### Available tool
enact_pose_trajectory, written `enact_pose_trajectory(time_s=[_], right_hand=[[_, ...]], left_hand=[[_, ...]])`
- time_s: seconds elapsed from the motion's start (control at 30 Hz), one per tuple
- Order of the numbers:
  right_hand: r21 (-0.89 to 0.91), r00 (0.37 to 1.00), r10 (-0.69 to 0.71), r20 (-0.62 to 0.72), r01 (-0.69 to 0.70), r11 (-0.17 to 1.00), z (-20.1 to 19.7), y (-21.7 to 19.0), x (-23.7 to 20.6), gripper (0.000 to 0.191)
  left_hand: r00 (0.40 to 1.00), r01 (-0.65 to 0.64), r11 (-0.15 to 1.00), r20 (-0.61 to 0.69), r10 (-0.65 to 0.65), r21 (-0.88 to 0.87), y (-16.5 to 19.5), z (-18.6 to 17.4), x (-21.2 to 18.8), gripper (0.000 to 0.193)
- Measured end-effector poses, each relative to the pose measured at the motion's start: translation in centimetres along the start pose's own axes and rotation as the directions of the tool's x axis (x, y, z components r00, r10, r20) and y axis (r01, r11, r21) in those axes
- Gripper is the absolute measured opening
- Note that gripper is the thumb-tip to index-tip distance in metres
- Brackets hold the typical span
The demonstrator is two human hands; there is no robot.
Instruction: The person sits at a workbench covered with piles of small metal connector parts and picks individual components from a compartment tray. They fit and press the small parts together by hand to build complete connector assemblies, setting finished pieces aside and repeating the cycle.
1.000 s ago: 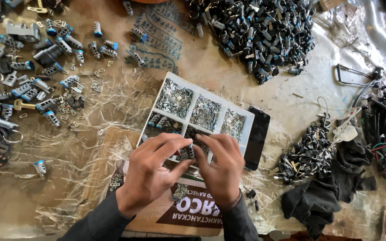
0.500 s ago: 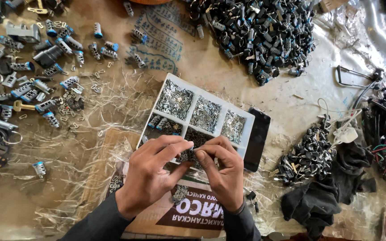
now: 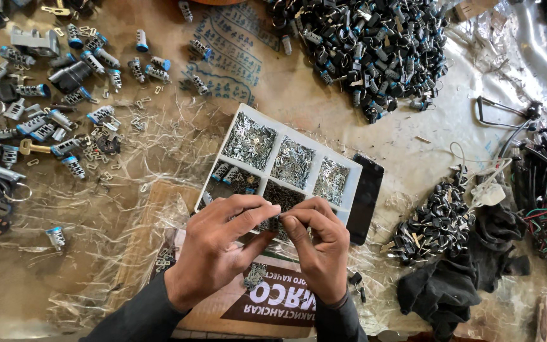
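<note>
My left hand [image 3: 223, 244] and my right hand [image 3: 316, 244] meet over the near edge of a white compartment tray [image 3: 284, 130]. Their fingertips pinch a small dark metal part [image 3: 276, 221] between them; most of it is hidden by the fingers. The tray's compartments hold several small silvery metal pieces, and one near compartment holds dark ones. Both hands rest above a brown cardboard sheet [image 3: 273, 297] wrapped in clear plastic.
A black phone [image 3: 366, 197] lies against the tray's right side. A big heap of black lock parts [image 3: 375, 44] sits at the back, a smaller heap [image 3: 432, 221] and a black cloth [image 3: 457, 278] to the right. Blue-tipped lock cylinders [image 3: 52, 107] are scattered at left; wires [image 3: 546, 190] at far right.
Both hands stay in nearly the same place over the tray's near edge; the fingertips have shifted slightly around the small part.
</note>
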State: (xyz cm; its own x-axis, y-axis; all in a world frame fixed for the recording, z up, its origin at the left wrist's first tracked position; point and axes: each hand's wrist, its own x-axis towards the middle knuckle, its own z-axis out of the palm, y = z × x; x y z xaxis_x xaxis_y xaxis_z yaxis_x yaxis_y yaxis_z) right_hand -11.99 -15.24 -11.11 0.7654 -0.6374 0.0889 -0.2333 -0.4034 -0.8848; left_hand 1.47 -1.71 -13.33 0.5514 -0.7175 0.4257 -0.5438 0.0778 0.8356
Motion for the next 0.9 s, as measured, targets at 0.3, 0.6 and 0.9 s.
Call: enact_pose_trajectory(time_s=[0.3,0.6,0.9], right_hand=[[0.111,0.994,0.105,0.007,-0.105,0.988,0.5,1.4,-0.2,0.005],[-0.628,0.968,-0.24,0.075,0.233,0.742,1.7,0.6,2.4,0.015],[-0.667,0.968,-0.228,0.103,0.238,0.706,1.8,0.5,2.5,0.01]], left_hand=[[1.0,-0.018,0.999,0.014,0.017,0.035,-0.3,0.1,-0.3,0.041],[0.998,0.063,0.998,-0.033,-0.062,0.02,-0.3,-0.2,0.1,0.041],[0.997,0.076,0.997,-0.023,-0.075,0.012,-0.3,-0.1,0.2,0.04]])
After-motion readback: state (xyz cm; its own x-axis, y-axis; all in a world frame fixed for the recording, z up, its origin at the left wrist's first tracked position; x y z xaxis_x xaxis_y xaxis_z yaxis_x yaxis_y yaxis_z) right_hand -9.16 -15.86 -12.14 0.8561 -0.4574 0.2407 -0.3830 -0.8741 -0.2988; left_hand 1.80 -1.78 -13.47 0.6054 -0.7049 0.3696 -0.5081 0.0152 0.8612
